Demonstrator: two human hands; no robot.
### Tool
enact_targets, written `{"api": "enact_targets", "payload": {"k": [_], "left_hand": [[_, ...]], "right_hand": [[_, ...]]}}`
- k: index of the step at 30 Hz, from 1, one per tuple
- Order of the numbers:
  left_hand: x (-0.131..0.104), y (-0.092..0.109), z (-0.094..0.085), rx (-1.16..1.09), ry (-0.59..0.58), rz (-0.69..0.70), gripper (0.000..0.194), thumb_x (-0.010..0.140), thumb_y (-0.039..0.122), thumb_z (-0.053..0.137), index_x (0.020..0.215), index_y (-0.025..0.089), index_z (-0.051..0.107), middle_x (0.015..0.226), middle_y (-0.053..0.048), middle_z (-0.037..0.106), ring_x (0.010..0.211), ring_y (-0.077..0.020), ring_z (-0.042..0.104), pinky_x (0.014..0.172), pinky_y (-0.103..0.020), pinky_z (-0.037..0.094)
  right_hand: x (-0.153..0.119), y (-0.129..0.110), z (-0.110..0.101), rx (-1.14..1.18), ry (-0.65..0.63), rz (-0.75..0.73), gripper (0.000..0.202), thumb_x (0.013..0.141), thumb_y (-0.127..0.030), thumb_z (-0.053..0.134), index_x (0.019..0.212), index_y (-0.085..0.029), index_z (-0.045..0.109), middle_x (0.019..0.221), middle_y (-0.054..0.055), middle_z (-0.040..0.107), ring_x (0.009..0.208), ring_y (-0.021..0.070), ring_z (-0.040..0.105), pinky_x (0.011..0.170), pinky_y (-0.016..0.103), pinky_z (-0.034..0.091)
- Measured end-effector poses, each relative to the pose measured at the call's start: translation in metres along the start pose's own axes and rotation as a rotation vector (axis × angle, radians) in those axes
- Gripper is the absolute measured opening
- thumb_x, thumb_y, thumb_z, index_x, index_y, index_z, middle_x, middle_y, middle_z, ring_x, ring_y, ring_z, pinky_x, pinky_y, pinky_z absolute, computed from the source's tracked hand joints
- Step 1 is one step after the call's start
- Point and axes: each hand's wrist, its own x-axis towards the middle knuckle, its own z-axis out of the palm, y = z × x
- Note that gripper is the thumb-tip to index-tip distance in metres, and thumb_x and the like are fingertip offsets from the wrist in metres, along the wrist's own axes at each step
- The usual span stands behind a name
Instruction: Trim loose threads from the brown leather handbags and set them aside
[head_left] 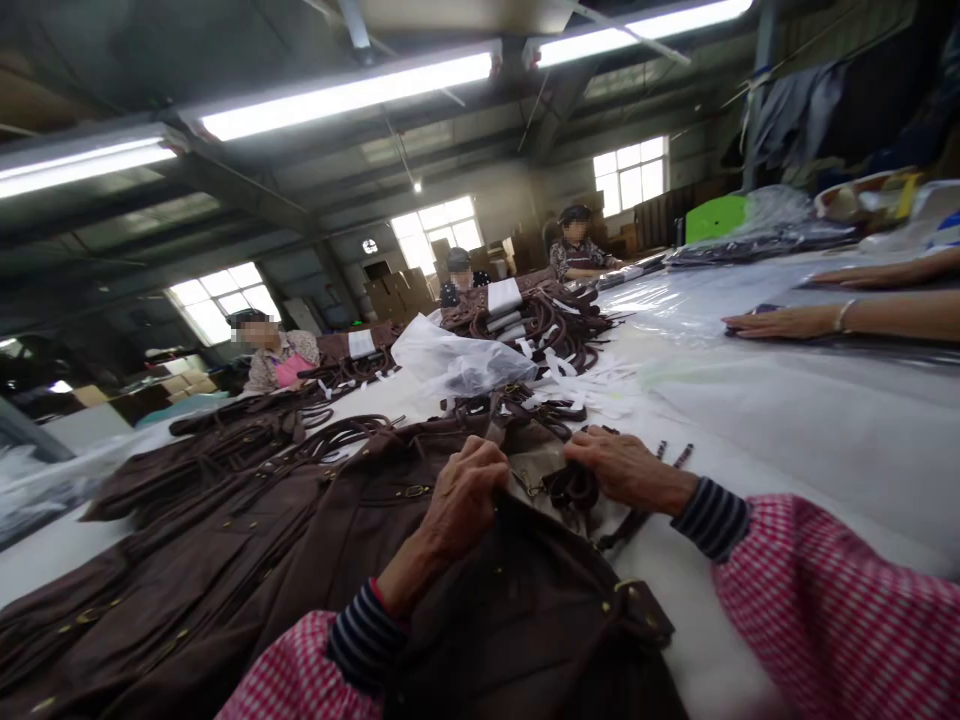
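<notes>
A dark brown leather-like bag (517, 620) with brass-coloured fittings lies in front of me. My left hand (466, 492) is closed on its upper edge, near the middle of the view. To the right, my right hand (626, 468) pinches the far side of the same edge, its fingertips partly hidden. Between the two hands a beige lining (536, 460) shows at the opening. Dark cords or straps (574, 485) hang just below my right fingers. More brown bags (225, 540) are spread out on the left.
Beyond the bag are a clear plastic bag (465, 360) and bundled brown straps (555, 325). Another person's hands (787, 320) rest on plastic-wrapped items at the right. Three people are farther back. White sheeting (840, 430) covers the table.
</notes>
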Motion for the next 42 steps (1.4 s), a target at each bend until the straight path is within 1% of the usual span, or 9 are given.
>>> {"api": "enact_targets", "payload": {"k": [4, 9, 13, 18, 23, 29, 34, 39, 42], "left_hand": [[0.009, -0.002, -0.007, -0.338, 0.246, -0.042, 0.021, 0.063, -0.001, 0.049, 0.057, 0.018, 0.056, 0.104, -0.005, 0.070, 0.104, -0.0213, 0.056, 0.091, -0.035, 0.045], [0.023, -0.002, -0.028, -0.583, 0.291, -0.014, 0.021, 0.057, -0.001, 0.045, 0.055, 0.017, 0.057, 0.112, -0.006, 0.070, 0.116, -0.0247, 0.057, 0.103, -0.041, 0.042], [0.022, -0.004, -0.033, -0.699, 0.281, -0.025, 0.020, 0.056, 0.002, 0.047, 0.053, 0.017, 0.060, 0.111, -0.007, 0.069, 0.113, -0.0259, 0.059, 0.101, -0.041, 0.045], [0.019, -0.012, -0.031, -0.837, 0.314, -0.127, 0.016, 0.061, 0.005, 0.053, 0.050, 0.016, 0.054, 0.109, -0.008, 0.069, 0.106, -0.0245, 0.061, 0.096, -0.039, 0.048], [0.016, -0.014, -0.036, -0.998, 0.298, -0.149, 0.014, 0.060, 0.007, 0.050, 0.050, 0.016, 0.051, 0.119, -0.006, 0.068, 0.112, -0.0259, 0.061, 0.090, -0.036, 0.050], [0.014, -0.005, -0.032, -0.908, 0.232, -0.209, 0.017, 0.061, 0.005, 0.052, 0.049, 0.016, 0.056, 0.119, -0.006, 0.069, 0.114, -0.0264, 0.059, 0.083, -0.032, 0.049], [0.018, -0.004, -0.032, -0.863, 0.411, -0.275, 0.012, 0.057, 0.008, 0.051, 0.049, 0.016, 0.052, 0.115, -0.006, 0.070, 0.108, -0.0249, 0.060, 0.083, -0.032, 0.048], [0.018, -0.007, -0.038, -0.847, 0.533, -0.265, 0.011, 0.061, 0.010, 0.052, 0.054, 0.017, 0.058, 0.120, -0.006, 0.069, 0.118, -0.0272, 0.058, 0.096, -0.036, 0.046], [0.018, -0.006, -0.036, -0.852, 0.517, -0.247, 0.009, 0.067, 0.012, 0.061, 0.067, 0.017, 0.069, 0.128, -0.006, 0.065, 0.123, -0.0282, 0.056, 0.098, -0.036, 0.048]], "right_hand": [[0.006, -0.015, -0.019, -0.163, 0.173, -0.030, 0.030, 0.085, 0.003, 0.049, 0.098, -0.020, 0.062, 0.100, 0.007, 0.065, 0.094, 0.0227, 0.055, 0.065, 0.030, 0.038], [0.028, -0.040, -0.044, -0.289, 0.355, -0.223, 0.016, 0.097, -0.010, 0.050, 0.101, -0.016, 0.064, 0.110, 0.012, 0.063, 0.107, 0.0271, 0.050, 0.076, 0.034, 0.042], [0.049, -0.042, -0.040, -0.214, 0.228, -0.403, 0.015, 0.099, -0.014, 0.052, 0.101, -0.017, 0.066, 0.108, 0.009, 0.065, 0.105, 0.0243, 0.049, 0.074, 0.032, 0.041], [0.052, -0.011, -0.029, -0.059, 0.044, -0.376, 0.021, 0.093, -0.004, 0.055, 0.094, -0.020, 0.069, 0.098, 0.004, 0.067, 0.089, 0.0184, 0.050, 0.067, 0.027, 0.035], [0.040, 0.014, -0.034, -0.152, 0.150, -0.254, 0.018, 0.093, -0.007, 0.056, 0.094, -0.020, 0.068, 0.098, 0.005, 0.066, 0.094, 0.0205, 0.050, 0.066, 0.027, 0.035], [0.050, -0.017, -0.041, -0.256, 0.212, -0.467, 0.017, 0.097, -0.013, 0.053, 0.093, -0.018, 0.068, 0.104, 0.009, 0.066, 0.103, 0.0230, 0.051, 0.071, 0.030, 0.040], [0.067, -0.044, -0.018, -0.014, 0.020, -0.537, 0.017, 0.092, -0.011, 0.058, 0.080, -0.017, 0.067, 0.087, 0.004, 0.069, 0.079, 0.0165, 0.058, 0.064, 0.027, 0.038], [0.067, -0.053, -0.003, 0.433, 0.074, -0.508, 0.010, 0.085, -0.011, 0.061, 0.083, -0.016, 0.069, 0.100, 0.005, 0.070, 0.095, 0.0179, 0.064, 0.077, 0.025, 0.045], [0.061, -0.054, 0.006, 0.738, -0.061, -0.380, 0.009, 0.077, -0.015, 0.065, 0.085, -0.015, 0.069, 0.095, 0.005, 0.071, 0.085, 0.0187, 0.065, 0.074, 0.027, 0.049]]}}
